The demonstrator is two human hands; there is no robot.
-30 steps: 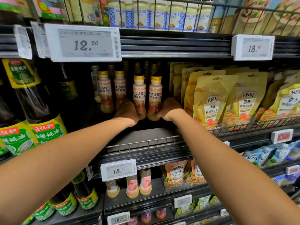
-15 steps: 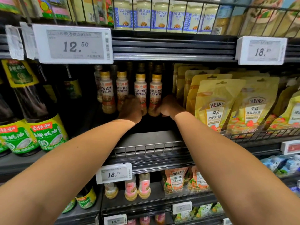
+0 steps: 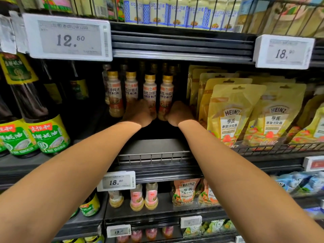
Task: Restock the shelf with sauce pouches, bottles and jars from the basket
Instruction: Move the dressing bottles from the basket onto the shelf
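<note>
Left hand [image 3: 138,115]: clamped round base of third dressing bottle [image 3: 149,90].
Right hand [image 3: 179,114]: clamped round base of fourth dressing bottle [image 3: 166,92].
Long axes: stood vertical, side by side, far of both wrists.

The yellow pouches [image 3: 233,116] read HEINZ. Up-left of them the big tag [image 3: 68,37] shows 12.50; the upper tag [image 3: 284,51] and lower tag [image 3: 116,181], 18.90.
</note>
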